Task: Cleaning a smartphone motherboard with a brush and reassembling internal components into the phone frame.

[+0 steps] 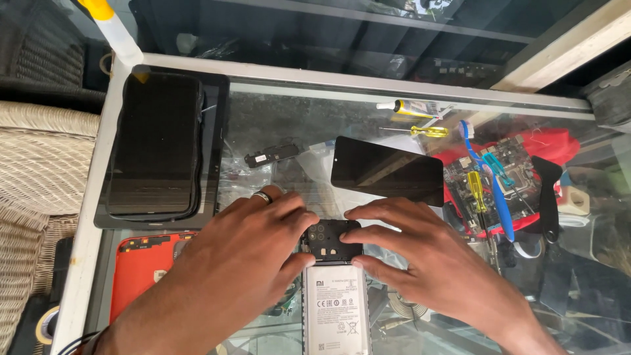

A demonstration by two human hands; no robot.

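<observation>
Opened smartphone (333, 289), back cover off, grey battery exposed, lies near centre on the glass tabletop (276, 118). Left hand (243, 256) and right hand (420, 256), fingers spread and flat, press its black camera frame (330, 240); neither grips. Glossy detached screen (388, 171) just beyond.

Both forearms are bare, with no sleeves in view. The left hand (246, 253) carries one dark, polished band ring on a finger, and thin dark cords show at its wrist. The right hand (427, 260) wears nothing.
</observation>
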